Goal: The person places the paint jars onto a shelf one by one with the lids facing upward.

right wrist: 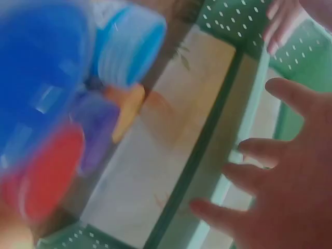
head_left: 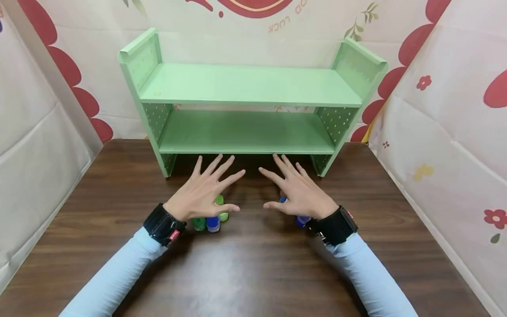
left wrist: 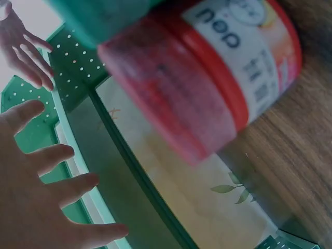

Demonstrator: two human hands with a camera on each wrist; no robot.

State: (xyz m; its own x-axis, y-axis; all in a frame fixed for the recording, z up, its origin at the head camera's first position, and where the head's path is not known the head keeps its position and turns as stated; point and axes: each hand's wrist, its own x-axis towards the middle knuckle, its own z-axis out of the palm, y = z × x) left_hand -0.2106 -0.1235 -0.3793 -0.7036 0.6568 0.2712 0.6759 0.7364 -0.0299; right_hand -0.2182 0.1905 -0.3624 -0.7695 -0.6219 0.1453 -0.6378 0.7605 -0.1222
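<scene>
My left hand (head_left: 200,196) hovers palm down with its fingers spread. Under it stand small jars: a dark green one (head_left: 199,224), a blue-lidded one (head_left: 213,224) and a light green one (head_left: 224,216). A red-lidded jar (left wrist: 171,93) looms close in the left wrist view. My right hand (head_left: 305,196), fingers spread as well, is over another group, mostly hidden in the head view except blue bits (head_left: 303,220). The right wrist view shows a large blue lid (right wrist: 41,72), a light blue jar (right wrist: 129,44), and purple (right wrist: 96,129), red (right wrist: 54,174) and orange (right wrist: 128,110) pieces, blurred. Neither hand holds anything.
A light green two-tier shelf (head_left: 249,86) with perforated sides stands at the back of the brown wood-look table (head_left: 233,273), just beyond the fingertips. Printed cloth (head_left: 253,44) hangs behind it and along both sides. Both wrists wear black bands (head_left: 164,224).
</scene>
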